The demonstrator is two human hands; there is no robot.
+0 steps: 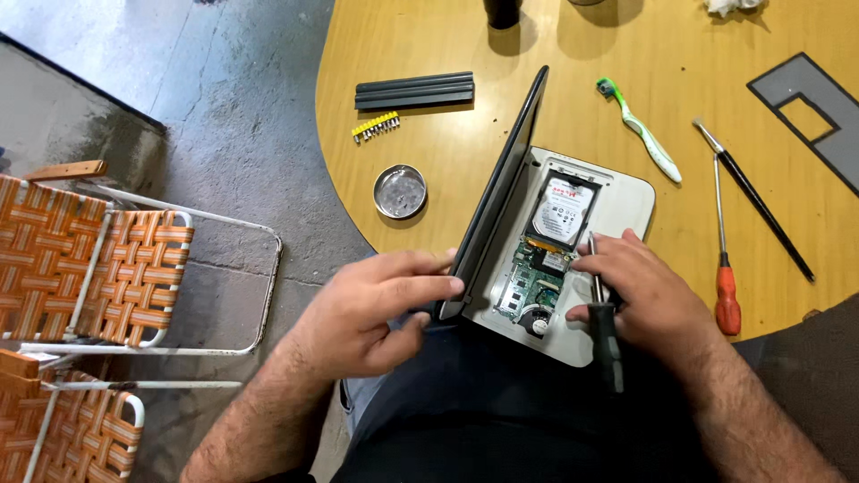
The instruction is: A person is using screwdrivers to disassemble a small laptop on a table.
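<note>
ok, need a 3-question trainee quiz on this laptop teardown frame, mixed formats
1. True or false: the right hand holds the orange-handled screwdriver.
2. Multiple choice: what does the left hand grip? A) the toothbrush B) the laptop lid C) the round metal tin
3. Which part fills the upper end of the open bay in the laptop base?

Key
1. False: it holds a black-handled screwdriver; the orange one lies on the table.
2. B: fingers clasp the lid's lower edge.
3. The hard drive, above the green circuit board.
</note>
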